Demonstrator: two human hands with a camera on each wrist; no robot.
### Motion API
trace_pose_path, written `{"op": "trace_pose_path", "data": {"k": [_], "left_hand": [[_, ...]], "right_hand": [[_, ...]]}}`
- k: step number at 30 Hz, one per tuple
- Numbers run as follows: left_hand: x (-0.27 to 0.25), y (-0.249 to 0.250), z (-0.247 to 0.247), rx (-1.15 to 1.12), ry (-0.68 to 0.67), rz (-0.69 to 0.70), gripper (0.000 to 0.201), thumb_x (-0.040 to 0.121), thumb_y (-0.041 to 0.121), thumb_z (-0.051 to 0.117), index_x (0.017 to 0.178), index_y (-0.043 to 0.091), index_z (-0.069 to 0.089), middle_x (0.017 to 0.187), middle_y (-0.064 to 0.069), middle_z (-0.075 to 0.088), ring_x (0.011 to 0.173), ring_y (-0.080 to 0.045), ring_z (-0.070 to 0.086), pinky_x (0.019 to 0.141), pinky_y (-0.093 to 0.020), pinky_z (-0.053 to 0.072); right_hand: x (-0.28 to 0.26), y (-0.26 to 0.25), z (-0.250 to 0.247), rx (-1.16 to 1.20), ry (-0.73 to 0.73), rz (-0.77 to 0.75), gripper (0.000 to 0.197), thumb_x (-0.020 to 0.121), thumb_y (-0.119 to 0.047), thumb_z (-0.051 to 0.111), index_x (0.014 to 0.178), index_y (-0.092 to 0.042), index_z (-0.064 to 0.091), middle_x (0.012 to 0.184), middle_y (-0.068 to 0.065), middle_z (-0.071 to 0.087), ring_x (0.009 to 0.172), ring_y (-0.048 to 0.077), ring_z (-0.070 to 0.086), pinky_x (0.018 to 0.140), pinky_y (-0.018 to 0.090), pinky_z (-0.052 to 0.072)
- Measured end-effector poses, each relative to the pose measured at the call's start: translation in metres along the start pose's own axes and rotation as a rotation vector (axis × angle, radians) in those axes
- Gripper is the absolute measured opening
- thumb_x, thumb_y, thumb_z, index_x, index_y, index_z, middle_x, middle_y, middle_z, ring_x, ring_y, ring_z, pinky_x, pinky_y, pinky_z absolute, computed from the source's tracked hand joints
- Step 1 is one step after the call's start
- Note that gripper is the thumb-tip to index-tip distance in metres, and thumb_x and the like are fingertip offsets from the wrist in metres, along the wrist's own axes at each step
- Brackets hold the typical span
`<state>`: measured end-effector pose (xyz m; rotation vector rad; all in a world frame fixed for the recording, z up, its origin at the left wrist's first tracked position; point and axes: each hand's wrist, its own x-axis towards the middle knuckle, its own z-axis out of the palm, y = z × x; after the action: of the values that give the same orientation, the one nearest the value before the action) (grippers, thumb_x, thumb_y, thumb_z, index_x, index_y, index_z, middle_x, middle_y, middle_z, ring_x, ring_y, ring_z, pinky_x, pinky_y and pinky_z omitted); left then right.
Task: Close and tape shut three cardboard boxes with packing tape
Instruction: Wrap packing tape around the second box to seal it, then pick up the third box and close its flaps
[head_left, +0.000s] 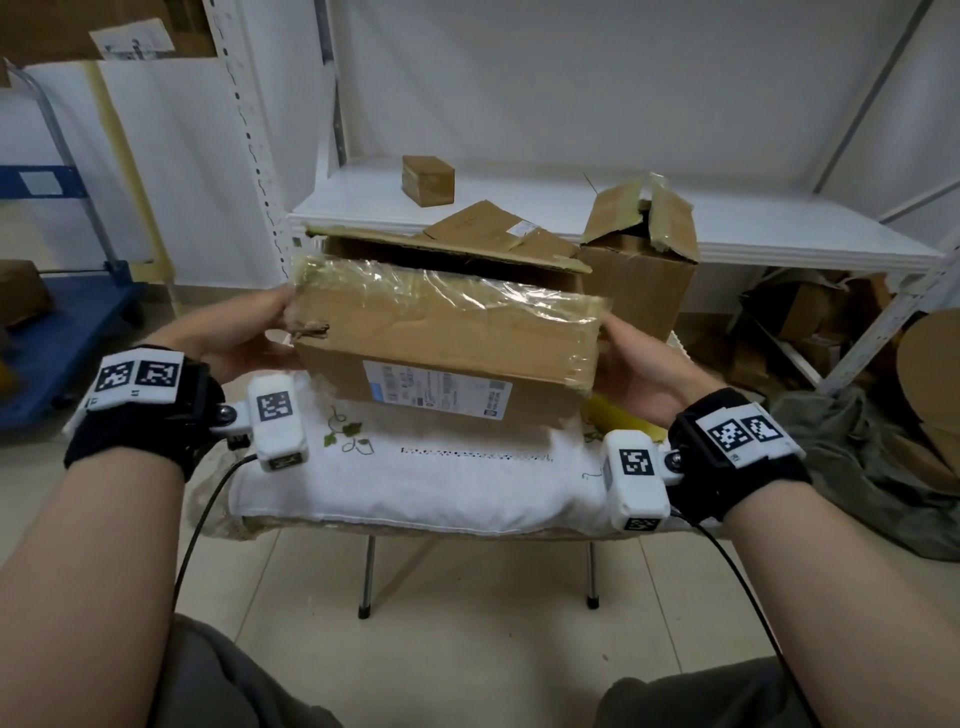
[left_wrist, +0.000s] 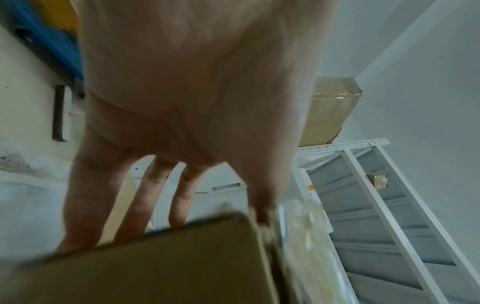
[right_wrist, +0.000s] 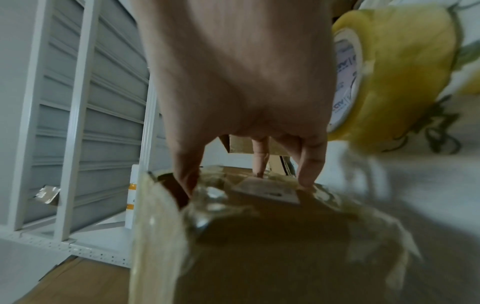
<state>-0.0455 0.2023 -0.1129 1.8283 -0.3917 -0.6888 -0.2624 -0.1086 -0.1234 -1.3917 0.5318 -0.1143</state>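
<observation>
I hold a brown cardboard box (head_left: 447, 343) with a shipping label between both hands, tilted above the white cushion (head_left: 415, 483). Shiny clear tape covers its closed top. My left hand (head_left: 275, 322) presses the left end, thumb at the top corner. Its straight fingers (left_wrist: 145, 201) run down past the box (left_wrist: 168, 267). On the other end rests my right hand (head_left: 613, 343), and its fingertips (right_wrist: 309, 176) touch the taped box (right_wrist: 285, 246). A yellowish tape roll (head_left: 618, 415) lies on the cushion under my right hand, large and close in the right wrist view (right_wrist: 405, 78).
Behind stands a large box (head_left: 467, 244) with loose flaps and a taller box (head_left: 639, 270) with raised, torn flaps. A small closed box (head_left: 428, 180) sits on the white shelf (head_left: 753, 228). A blue cart (head_left: 67, 322) is at left, cardboard scraps at right.
</observation>
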Motion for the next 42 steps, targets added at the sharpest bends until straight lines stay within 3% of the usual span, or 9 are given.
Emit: {"op": "trace_pose_path", "data": {"k": [7, 12, 18, 22, 26, 29, 34, 38, 42], "left_hand": [[0.016, 0.006, 0.008, -0.423, 0.265, 0.106, 0.053, 0.099, 0.06, 0.042, 0.099, 0.01, 0.06, 0.081, 0.0, 0.065, 0.072, -0.008, 0.066, 0.076, -0.024, 0.056], [0.036, 0.003, 0.015, -0.584, 0.42, 0.087, 0.04, 0.103, 0.045, 0.044, 0.091, 0.01, 0.059, 0.111, -0.013, 0.067, 0.102, -0.02, 0.066, 0.085, -0.028, 0.057], [0.066, -0.012, 0.046, -0.53, 0.41, -0.02, 0.023, 0.101, 0.019, 0.049, 0.12, 0.011, 0.06, 0.09, -0.004, 0.047, 0.098, -0.02, 0.054, 0.091, -0.034, 0.056], [0.073, -0.017, 0.06, -0.566, 0.382, -0.125, 0.035, 0.099, 0.018, 0.053, 0.134, 0.011, 0.052, 0.112, -0.014, 0.05, 0.107, -0.027, 0.057, 0.081, -0.037, 0.054], [0.082, -0.026, 0.066, -0.665, 0.414, -0.155, 0.031, 0.098, 0.017, 0.053, 0.128, 0.012, 0.053, 0.083, -0.002, 0.048, 0.073, -0.012, 0.063, 0.068, -0.028, 0.056], [0.091, -0.026, 0.063, -0.668, 0.454, -0.185, 0.041, 0.096, 0.014, 0.057, 0.135, 0.006, 0.046, 0.123, 0.001, 0.056, 0.109, -0.011, 0.063, 0.086, -0.027, 0.054], [0.092, -0.023, 0.057, -0.642, 0.419, -0.259, 0.019, 0.094, 0.016, 0.061, 0.101, 0.005, 0.047, 0.083, -0.008, 0.052, 0.063, -0.017, 0.05, 0.046, -0.023, 0.049], [0.099, -0.023, 0.047, -0.709, 0.33, -0.22, 0.035, 0.087, 0.028, 0.073, 0.111, 0.011, 0.055, 0.073, -0.003, 0.045, 0.058, -0.017, 0.047, 0.048, -0.025, 0.052], [0.1, -0.023, 0.064, -0.772, 0.248, -0.195, 0.018, 0.095, 0.025, 0.065, 0.098, 0.014, 0.052, 0.073, -0.001, 0.048, 0.055, -0.014, 0.048, 0.049, -0.023, 0.05]], "right_hand": [[0.003, -0.001, 0.007, 0.077, 0.099, 0.082, 0.061, 0.091, -0.064, 0.056, 0.045, -0.024, 0.053, 0.053, -0.006, 0.047, 0.059, 0.015, 0.045, 0.069, 0.033, 0.041], [0.01, -0.004, 0.015, 0.204, 0.145, 0.119, 0.049, 0.089, -0.061, 0.062, 0.072, -0.018, 0.047, 0.05, 0.0, 0.056, 0.063, 0.018, 0.062, 0.095, 0.042, 0.054], [0.021, -0.002, 0.041, 0.386, 0.136, 0.136, 0.05, 0.085, -0.04, 0.077, 0.122, -0.015, 0.055, 0.116, 0.021, 0.056, 0.1, 0.039, 0.064, 0.092, 0.051, 0.059], [0.034, 0.002, 0.054, 0.495, 0.126, 0.137, 0.043, 0.086, -0.037, 0.078, 0.12, -0.019, 0.058, 0.122, 0.022, 0.056, 0.106, 0.04, 0.06, 0.087, 0.054, 0.06], [0.05, 0.007, 0.068, 0.566, 0.135, 0.118, 0.037, 0.091, -0.034, 0.074, 0.125, -0.024, 0.063, 0.139, 0.016, 0.042, 0.122, 0.04, 0.045, 0.092, 0.054, 0.058], [0.059, 0.012, 0.075, 0.576, 0.13, 0.153, 0.019, 0.092, -0.037, 0.073, 0.105, -0.028, 0.063, 0.141, 0.012, 0.038, 0.132, 0.04, 0.041, 0.094, 0.053, 0.057], [0.069, 0.016, 0.081, 0.543, 0.158, 0.234, 0.021, 0.093, -0.039, 0.07, 0.097, -0.024, 0.056, 0.111, 0.014, 0.053, 0.121, 0.037, 0.05, 0.102, 0.054, 0.052], [0.068, 0.019, 0.084, 0.52, 0.178, 0.298, 0.065, 0.088, -0.048, 0.073, 0.14, -0.024, 0.044, 0.148, 0.023, 0.04, 0.133, 0.04, 0.045, 0.11, 0.066, 0.038], [0.065, 0.018, 0.081, 0.562, 0.178, 0.327, 0.061, 0.086, -0.051, 0.073, 0.132, -0.024, 0.042, 0.146, 0.022, 0.039, 0.134, 0.041, 0.045, 0.102, 0.062, 0.045]]}}
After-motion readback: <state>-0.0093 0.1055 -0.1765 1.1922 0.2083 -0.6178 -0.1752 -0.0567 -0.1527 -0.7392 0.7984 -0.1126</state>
